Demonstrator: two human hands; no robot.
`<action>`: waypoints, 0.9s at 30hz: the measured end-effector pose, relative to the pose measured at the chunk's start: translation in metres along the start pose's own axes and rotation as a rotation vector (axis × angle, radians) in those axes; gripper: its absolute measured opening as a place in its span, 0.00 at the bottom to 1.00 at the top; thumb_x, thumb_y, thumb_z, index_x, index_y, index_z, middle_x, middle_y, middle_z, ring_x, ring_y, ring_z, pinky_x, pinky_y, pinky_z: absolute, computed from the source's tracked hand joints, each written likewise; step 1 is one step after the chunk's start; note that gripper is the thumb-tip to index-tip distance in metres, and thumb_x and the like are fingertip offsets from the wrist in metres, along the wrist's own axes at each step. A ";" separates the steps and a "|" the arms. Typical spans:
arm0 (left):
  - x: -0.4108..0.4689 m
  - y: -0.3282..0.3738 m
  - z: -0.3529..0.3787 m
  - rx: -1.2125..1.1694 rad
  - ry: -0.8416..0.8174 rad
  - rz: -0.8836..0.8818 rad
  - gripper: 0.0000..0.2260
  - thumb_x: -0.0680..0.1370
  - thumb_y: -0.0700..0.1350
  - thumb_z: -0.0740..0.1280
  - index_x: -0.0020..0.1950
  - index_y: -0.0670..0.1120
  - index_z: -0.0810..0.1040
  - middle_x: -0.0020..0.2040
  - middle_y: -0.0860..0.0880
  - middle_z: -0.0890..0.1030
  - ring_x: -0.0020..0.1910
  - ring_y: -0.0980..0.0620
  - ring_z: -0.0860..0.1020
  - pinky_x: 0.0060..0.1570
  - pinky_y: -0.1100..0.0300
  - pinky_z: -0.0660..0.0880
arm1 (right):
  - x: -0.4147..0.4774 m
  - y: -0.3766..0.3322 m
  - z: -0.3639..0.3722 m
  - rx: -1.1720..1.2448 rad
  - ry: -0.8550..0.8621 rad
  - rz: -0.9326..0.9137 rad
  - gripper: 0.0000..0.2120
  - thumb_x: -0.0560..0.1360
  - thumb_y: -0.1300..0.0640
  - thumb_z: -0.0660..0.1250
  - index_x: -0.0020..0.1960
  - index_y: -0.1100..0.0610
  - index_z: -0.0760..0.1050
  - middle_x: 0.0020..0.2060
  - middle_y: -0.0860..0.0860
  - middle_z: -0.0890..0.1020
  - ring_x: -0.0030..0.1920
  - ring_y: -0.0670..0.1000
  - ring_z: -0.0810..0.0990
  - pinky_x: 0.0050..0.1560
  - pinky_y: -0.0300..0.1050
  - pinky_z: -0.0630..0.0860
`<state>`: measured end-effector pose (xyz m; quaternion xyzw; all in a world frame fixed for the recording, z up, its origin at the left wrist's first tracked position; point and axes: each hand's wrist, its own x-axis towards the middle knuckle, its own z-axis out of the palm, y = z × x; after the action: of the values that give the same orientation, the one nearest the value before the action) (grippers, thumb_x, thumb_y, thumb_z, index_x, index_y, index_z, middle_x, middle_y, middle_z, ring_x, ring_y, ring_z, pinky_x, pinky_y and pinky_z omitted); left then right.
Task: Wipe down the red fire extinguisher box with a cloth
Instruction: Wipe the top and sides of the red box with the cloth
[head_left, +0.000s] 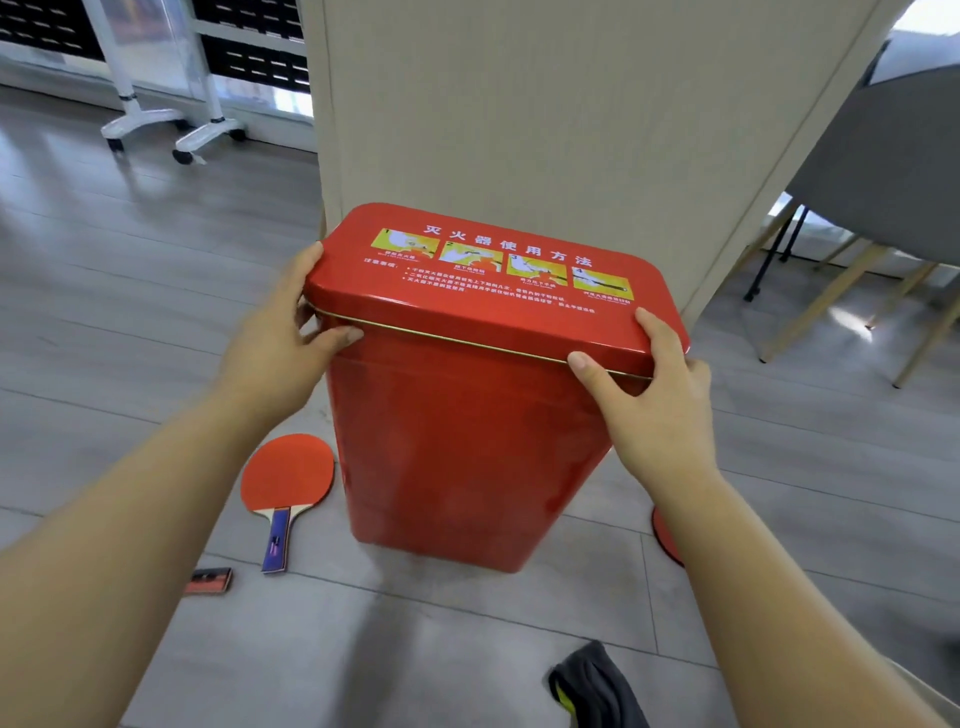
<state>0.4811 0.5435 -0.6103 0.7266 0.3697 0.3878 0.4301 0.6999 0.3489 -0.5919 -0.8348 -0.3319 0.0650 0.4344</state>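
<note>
The red fire extinguisher box (467, 441) stands upright on the grey floor in front of a beige pillar, its lid printed with yellow instruction pictures and white characters. My left hand (285, 332) grips the lid's left end, thumb on the front rim. My right hand (649, 384) grips the lid's right front corner, thumb on the gold seam. A dark grey cloth (597, 686) with a yellow edge lies crumpled on the floor at the bottom of the view, apart from both hands.
A red table-tennis paddle (285, 483) lies left of the box, and a second paddle's edge (667, 535) shows at its right. A small red-black object (208, 581) lies lower left. A beige pillar (545, 114) stands behind; chair legs (831, 301) right, a wheeled stand (171, 130) far left.
</note>
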 end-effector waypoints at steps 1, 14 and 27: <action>-0.004 0.003 0.002 -0.015 0.013 0.017 0.33 0.74 0.37 0.70 0.73 0.58 0.60 0.65 0.58 0.71 0.67 0.54 0.70 0.63 0.52 0.72 | 0.000 0.001 -0.001 0.003 -0.010 -0.004 0.37 0.69 0.35 0.68 0.73 0.37 0.54 0.68 0.52 0.61 0.64 0.54 0.69 0.62 0.53 0.70; -0.120 -0.078 0.063 0.416 -0.192 0.062 0.10 0.71 0.48 0.73 0.50 0.46 0.80 0.46 0.52 0.77 0.47 0.47 0.78 0.49 0.51 0.76 | -0.069 0.124 0.009 -0.140 -0.114 -0.168 0.15 0.75 0.54 0.69 0.61 0.53 0.76 0.54 0.45 0.75 0.55 0.44 0.74 0.56 0.47 0.75; -0.173 -0.153 0.117 0.780 -0.873 -0.114 0.06 0.76 0.55 0.65 0.49 0.54 0.75 0.45 0.59 0.74 0.47 0.57 0.75 0.48 0.61 0.73 | -0.117 0.297 0.056 -0.566 -0.783 0.447 0.21 0.80 0.46 0.59 0.69 0.53 0.66 0.64 0.54 0.72 0.55 0.56 0.76 0.49 0.47 0.74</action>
<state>0.4795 0.4084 -0.8311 0.9026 0.3123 -0.1355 0.2633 0.7357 0.1960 -0.8756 -0.8830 -0.2878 0.3705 0.0116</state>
